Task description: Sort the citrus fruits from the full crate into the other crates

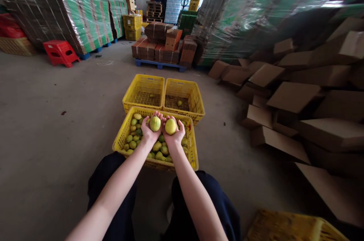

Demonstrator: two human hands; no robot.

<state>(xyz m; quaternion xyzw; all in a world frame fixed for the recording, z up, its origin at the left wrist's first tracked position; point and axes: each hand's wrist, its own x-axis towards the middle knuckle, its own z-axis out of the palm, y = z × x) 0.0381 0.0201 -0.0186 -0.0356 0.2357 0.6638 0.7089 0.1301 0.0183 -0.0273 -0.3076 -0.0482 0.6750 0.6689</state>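
Side by side, my two hands are held palm up over a yellow plastic crate filled with green and yellow lemons. A greenish-yellow lemon rests in my left hand, fingers curled round it. My right hand cups a yellower lemon the same way. Just beyond stand two more yellow crates: the far left crate has one small fruit on its bottom, and the far right crate holds one lemon.
Several cardboard boxes lie heaped on the right. Flattened cartons sit on a blue pallet ahead. A red stool stands left, near a wrapped stack. Another yellow crate is at the bottom right.
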